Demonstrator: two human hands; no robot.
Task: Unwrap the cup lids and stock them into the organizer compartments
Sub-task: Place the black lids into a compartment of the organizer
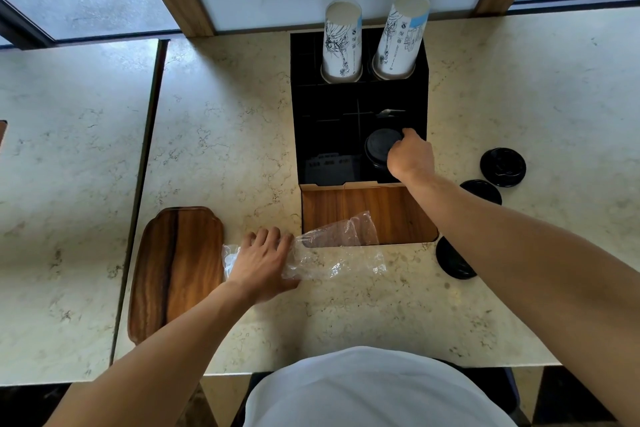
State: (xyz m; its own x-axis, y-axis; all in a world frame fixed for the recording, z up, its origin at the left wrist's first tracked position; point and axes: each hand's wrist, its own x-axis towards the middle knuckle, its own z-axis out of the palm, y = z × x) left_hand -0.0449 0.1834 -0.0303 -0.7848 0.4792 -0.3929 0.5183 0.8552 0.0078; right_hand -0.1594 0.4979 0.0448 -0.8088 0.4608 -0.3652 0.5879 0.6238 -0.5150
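A black organizer [329, 107] stands on the marble counter, with a wood-fronted base facing me. In its front right compartment sits a stack of black cup lids [379, 149], and my right hand [410, 158] grips that stack from the right side. My left hand [259, 260] rests palm down on a crumpled clear plastic wrapper [336, 253] lying on the counter in front of the organizer. Three loose black lids lie to the right: one [503, 167] far right, one [485, 189] partly behind my forearm, one [452, 262] near the organizer's front corner.
Two stacks of upside-down paper cups [343, 42] [401, 35] stand in the organizer's rear compartments. A wooden tray [176, 270] lies left of my left hand. A seam [145, 184] splits the counter from another table at left. Windows run along the back.
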